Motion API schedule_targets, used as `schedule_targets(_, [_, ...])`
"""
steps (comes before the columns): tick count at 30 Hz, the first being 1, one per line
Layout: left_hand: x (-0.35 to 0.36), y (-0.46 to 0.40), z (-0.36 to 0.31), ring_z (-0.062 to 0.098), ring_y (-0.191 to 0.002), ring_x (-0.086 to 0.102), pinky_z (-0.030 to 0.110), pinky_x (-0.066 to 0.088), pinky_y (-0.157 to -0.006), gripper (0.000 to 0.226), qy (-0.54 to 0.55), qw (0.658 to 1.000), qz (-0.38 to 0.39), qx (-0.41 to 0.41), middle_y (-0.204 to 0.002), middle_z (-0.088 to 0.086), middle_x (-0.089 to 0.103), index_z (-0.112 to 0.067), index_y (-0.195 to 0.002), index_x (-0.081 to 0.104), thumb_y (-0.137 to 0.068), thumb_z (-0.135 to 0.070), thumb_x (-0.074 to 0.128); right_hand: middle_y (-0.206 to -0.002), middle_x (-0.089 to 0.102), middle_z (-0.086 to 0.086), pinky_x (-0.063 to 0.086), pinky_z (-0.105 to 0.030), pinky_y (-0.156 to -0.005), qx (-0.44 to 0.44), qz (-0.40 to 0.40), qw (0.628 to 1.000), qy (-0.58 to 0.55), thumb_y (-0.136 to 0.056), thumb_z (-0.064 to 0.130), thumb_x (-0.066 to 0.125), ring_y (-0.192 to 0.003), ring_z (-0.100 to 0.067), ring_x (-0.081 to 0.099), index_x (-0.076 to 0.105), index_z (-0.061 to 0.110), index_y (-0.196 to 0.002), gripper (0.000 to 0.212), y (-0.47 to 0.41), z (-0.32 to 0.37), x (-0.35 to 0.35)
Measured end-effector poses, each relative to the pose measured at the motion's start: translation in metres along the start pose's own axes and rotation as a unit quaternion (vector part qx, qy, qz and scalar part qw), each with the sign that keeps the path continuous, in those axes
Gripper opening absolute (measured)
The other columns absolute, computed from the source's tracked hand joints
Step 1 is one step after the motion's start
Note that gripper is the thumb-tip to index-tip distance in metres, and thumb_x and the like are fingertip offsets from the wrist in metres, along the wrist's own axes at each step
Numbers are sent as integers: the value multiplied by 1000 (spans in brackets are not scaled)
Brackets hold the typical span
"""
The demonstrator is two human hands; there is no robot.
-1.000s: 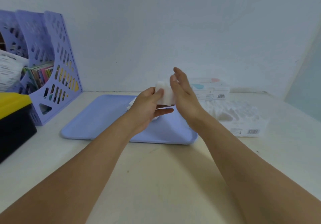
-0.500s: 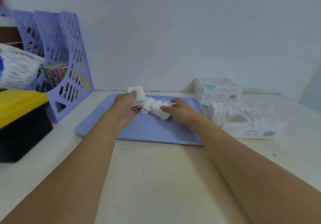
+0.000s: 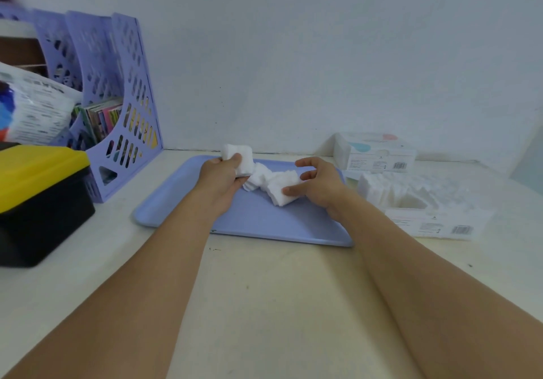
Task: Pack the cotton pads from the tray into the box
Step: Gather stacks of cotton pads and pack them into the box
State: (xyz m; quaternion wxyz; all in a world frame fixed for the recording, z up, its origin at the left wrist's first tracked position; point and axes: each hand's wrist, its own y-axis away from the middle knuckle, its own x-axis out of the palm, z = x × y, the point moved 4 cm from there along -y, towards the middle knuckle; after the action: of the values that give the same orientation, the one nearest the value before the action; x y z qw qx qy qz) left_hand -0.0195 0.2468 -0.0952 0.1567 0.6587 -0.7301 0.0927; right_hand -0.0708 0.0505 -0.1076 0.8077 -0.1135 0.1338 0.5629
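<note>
— Where are the cotton pads point(image 3: 266, 180)?
— Far end of the tray point(image 3: 264, 222); left hand point(image 3: 219, 180) grips a stack point(image 3: 236, 158), right hand point(image 3: 318, 184) pinches another.
— Nearby?
— Box point(image 3: 426, 205) beside tray's right edge, file rack point(image 3: 117, 108) left

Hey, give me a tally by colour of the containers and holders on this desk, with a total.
Lavender: 2, the tray and the file rack.
White: 2, the open box of cotton pads and the closed box behind it.
Black with yellow lid: 1, the bin.
Total: 5.
</note>
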Motion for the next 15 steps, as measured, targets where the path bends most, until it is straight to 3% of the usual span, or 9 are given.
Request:
schedule_targets(2, [0, 0, 1, 25, -114, 60, 32, 52, -92, 40, -17, 1000, -5, 11, -136, 16, 57, 4, -141, 47, -103, -9, 51, -107, 60, 1, 55, -36, -87, -12, -16, 999, -32, -68, 7, 91, -95, -19, 62, 58, 21, -127, 70, 3, 1, -5])
schedule_targets(4, [0, -1, 2, 25, -117, 61, 31, 55, -85, 35, -38, 999, -15, 26, -134, 13, 60, -2, -136, 54, -102, -12, 55, -109, 63, -6, 55, -38, -88, -27, 1, 997, -79, -70, 0, 88, -92, -21, 64, 60, 15, -125, 64, 8, 8, -11])
schedule_targets(7, [6, 3, -3, 26, -106, 67, 28, 59, -73, 24, -87, 994, -28, 59, -124, 12, 65, -8, -121, 62, -99, -16, 61, -102, 67, -11, 57, -35, -83, -88, 96, 983, -130, -78, -10, 78, -94, -24, 67, 64, 10, -115, 45, 21, 36, -29])
schedule_targets(10, [30, 19, -5, 26, -85, 73, 32, 61, -66, 21, -152, 985, 57, 66, -112, 16, 72, -7, -111, 69, -95, -19, 67, -106, 71, -13, 60, -38, -87, -151, 204, 957, -144, -84, -10, 70, -102, -26, 70, 65, 2, -120, 38, 40, 62, -50])
schedule_targets(15, [59, 41, 4, 24, -86, 74, 27, 59, -66, 15, -150, 973, 169, 37, -104, 14, 74, -8, -109, 70, -96, -10, 62, -114, 72, -22, 61, -34, -84, -199, 132, 967, -84, -87, -11, 68, -102, -26, 72, 67, -4, -118, 33, 37, 64, -62])
